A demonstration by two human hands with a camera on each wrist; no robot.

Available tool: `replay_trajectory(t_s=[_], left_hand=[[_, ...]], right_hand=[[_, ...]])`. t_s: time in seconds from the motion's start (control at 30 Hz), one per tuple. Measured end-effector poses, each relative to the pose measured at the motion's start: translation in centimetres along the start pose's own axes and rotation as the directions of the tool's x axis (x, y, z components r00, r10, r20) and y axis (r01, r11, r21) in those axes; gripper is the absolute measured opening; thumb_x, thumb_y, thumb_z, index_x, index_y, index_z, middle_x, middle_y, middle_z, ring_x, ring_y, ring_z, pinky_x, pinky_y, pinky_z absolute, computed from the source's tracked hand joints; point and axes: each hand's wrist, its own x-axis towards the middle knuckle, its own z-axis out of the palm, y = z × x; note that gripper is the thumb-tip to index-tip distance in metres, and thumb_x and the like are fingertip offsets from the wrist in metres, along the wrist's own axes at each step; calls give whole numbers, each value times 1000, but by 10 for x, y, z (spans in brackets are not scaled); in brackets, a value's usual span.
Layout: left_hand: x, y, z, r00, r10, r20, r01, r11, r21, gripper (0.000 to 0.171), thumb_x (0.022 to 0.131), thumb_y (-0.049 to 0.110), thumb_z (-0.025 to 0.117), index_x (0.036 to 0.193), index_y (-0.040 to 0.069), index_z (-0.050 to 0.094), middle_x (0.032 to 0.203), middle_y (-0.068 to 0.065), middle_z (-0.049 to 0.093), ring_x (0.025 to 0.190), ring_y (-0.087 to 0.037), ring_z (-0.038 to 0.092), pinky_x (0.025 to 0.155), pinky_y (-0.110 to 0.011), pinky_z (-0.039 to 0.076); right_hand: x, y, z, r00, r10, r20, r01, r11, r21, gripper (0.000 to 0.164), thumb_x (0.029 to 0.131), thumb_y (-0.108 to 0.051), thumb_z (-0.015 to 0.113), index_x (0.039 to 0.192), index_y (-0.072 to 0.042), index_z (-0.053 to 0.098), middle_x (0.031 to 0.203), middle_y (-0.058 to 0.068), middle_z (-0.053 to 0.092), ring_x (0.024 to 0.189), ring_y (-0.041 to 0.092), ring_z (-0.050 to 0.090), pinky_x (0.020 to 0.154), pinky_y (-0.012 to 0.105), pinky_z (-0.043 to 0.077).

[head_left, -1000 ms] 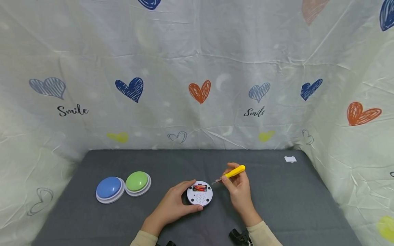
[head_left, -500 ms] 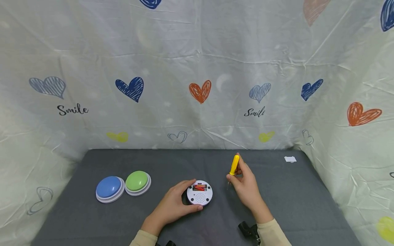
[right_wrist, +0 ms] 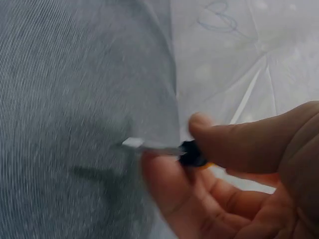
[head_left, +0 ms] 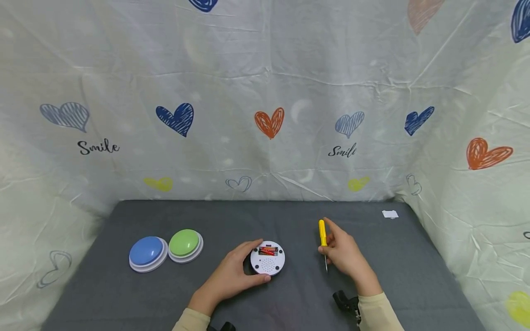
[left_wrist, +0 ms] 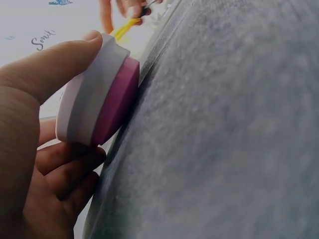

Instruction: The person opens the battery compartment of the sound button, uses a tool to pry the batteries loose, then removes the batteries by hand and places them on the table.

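Observation:
My left hand [head_left: 229, 276] grips a round white push-button [head_left: 267, 266] by its rim, thumb on the near side and fingers on the far side. It lies upside down, its pink dome [left_wrist: 117, 102] facing the table in the left wrist view. Red batteries [head_left: 268, 251] show in the uncovered battery slot on its upturned base. To the right of it, my right hand [head_left: 345, 253] pinches a yellow-handled screwdriver [head_left: 322, 232], metal tip pointing down toward the table. The right wrist view shows the screwdriver's flat shaft [right_wrist: 154, 148] and dark collar [right_wrist: 192, 153] between thumb and fingers.
A blue push-button [head_left: 146, 251] and a green push-button [head_left: 184, 242] stand dome up at the left. A small white piece [head_left: 390, 214] lies at the back right of the grey table [head_left: 232, 218]. A printed curtain [head_left: 223, 82] hangs behind.
My right hand has moved right, away from the white push-button, and turned the screwdriver from slanting left to pointing down. The left hand keeps its hold, almost still.

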Motion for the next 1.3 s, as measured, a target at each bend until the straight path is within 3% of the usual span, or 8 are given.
replay_trajectory(t_s=[0.23, 0.53, 0.6, 0.8, 0.9, 1.03, 1.17, 1.3], left_hand=[[0, -3, -6, 1000, 31, 0, -31, 1000, 2, 91, 86, 52, 93, 161, 16, 55, 154, 0, 60, 144, -26, 56, 119, -58, 44], [-1, -4, -12, 998, 63, -12, -63, 998, 0, 81, 92, 35, 90, 161, 15, 55, 155, 2, 59, 146, -23, 54, 120, -57, 43], [-1, -4, -13, 997, 74, -15, -74, 997, -5, 79, 92, 32, 89, 161, 15, 54, 155, 2, 58, 146, -23, 54, 120, -56, 43], [-1, -4, -13, 991, 122, -48, -122, 992, -14, 72, 93, 15, 85, 158, 9, 57, 154, -1, 60, 144, -22, 56, 119, -54, 45], [0, -3, -13, 991, 117, -58, -117, 993, -9, 65, 95, 9, 81, 156, 9, 59, 152, -2, 61, 144, -22, 56, 119, -53, 45], [1, -2, -12, 995, 87, -50, -88, 996, -10, 58, 99, 6, 75, 155, 11, 61, 153, -3, 61, 145, -23, 56, 120, -53, 44], [1, -1, -10, 997, 73, -36, -74, 997, -26, 55, 102, 8, 71, 156, 9, 60, 155, -7, 61, 146, -28, 56, 120, -56, 44], [0, -1, -10, 996, 88, -7, -88, 996, -11, 63, 101, 21, 77, 158, 7, 57, 158, -8, 59, 148, -30, 54, 120, -58, 43]], right_hand=[[-4, 5, -3, 996, 85, 29, -79, 983, -166, 86, 92, 7, 82, 167, -1, 40, 91, 10, 64, 55, 23, 61, 53, 36, 56], [-7, 6, -2, 991, 113, 68, -97, 973, -209, 80, 89, 5, 86, 161, -2, 49, 92, 11, 64, 55, 24, 62, 51, 37, 57], [-5, 5, -3, 993, 104, 59, -84, 958, -272, 77, 91, -1, 87, 159, -2, 52, 97, 12, 67, 65, 25, 65, 60, 42, 60], [-8, -4, 7, 997, -73, -29, 48, 854, -518, 63, 98, -26, 85, 151, 0, 61, 128, 22, 66, 112, 39, 66, 93, 58, 57], [-10, -12, 21, 972, -234, -5, 205, 861, -465, 58, 101, -29, 82, 149, -3, 64, 134, 17, 64, 122, 37, 65, 98, 56, 56], [-10, -18, 43, 911, -401, 94, 410, 867, -284, 53, 105, -32, 78, 150, -8, 64, 147, 7, 62, 138, 28, 60, 111, 52, 52], [-12, -20, 63, 869, -468, 161, 493, 848, -195, 56, 108, -39, 71, 155, -9, 59, 156, 5, 58, 145, 25, 55, 115, 53, 49], [-13, -20, 75, 845, -499, 190, 532, 821, -209, 57, 109, -41, 69, 156, -10, 59, 154, 4, 60, 143, 23, 58, 114, 50, 51]])
